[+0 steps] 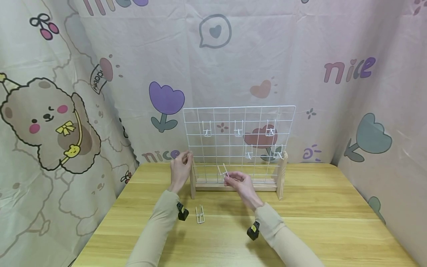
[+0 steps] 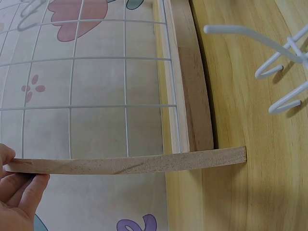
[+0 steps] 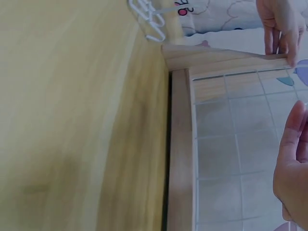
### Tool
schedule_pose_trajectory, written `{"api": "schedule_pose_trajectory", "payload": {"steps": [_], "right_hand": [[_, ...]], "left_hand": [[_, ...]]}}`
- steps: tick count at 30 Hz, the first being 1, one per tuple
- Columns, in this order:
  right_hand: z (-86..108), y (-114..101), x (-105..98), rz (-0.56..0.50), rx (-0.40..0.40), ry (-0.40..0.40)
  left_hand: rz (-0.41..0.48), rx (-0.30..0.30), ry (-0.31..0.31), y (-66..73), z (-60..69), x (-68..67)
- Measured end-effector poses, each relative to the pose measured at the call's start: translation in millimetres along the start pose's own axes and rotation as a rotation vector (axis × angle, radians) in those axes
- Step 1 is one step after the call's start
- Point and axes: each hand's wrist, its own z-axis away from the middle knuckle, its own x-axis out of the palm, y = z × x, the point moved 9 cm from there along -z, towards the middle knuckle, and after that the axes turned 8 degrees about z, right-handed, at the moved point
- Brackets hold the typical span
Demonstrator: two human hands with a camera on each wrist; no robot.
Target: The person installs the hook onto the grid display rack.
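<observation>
A white wire grid panel (image 1: 229, 107) stands upright in a wooden stand (image 1: 192, 185). My left hand (image 1: 181, 168) grips the top of the stand's left upright (image 2: 134, 164), its fingers and thumb on either side of the wood in the left wrist view. In front of the lower grid, my right hand (image 1: 245, 188) pinches a white wire hook (image 1: 220, 171) whose prongs point up. The right wrist view shows only part of the right hand (image 3: 291, 168), and the hook's contact with the grid cannot be made out. Another white hook (image 1: 199, 218) lies on the table, near the left wrist.
Several white hooks hang on the grid, among them one hook (image 1: 238, 132) at upper middle and another hook (image 1: 249, 155) lower right. The wooden table (image 1: 320, 222) carries the stand. Patterned cloth (image 1: 133, 44) surrounds the table's back and sides.
</observation>
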Motion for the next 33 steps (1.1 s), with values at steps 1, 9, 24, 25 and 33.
{"api": "schedule_pose_trajectory", "payload": {"steps": [1,9,24,25,33], "right_hand": [[-0.5,-2,1,-0.014,-0.003,0.006],[-6.6,-15,5,-0.086,-0.041,0.046],[-19.2,-36,12,-0.2,-0.1,0.08],[-20.0,-37,13,-0.204,-0.104,0.079],[-26.0,-47,17,-0.25,-0.123,0.103]], "left_hand": [[0.003,0.0,0.0,-0.2,0.0,0.1],[0.001,-0.003,0.0,-0.4,0.0,0.3],[0.005,0.004,-0.002,0.1,-0.2,0.3],[0.007,0.003,-0.003,0.1,-0.1,0.2],[-0.007,0.024,-0.002,-0.2,-0.9,0.5]]}}
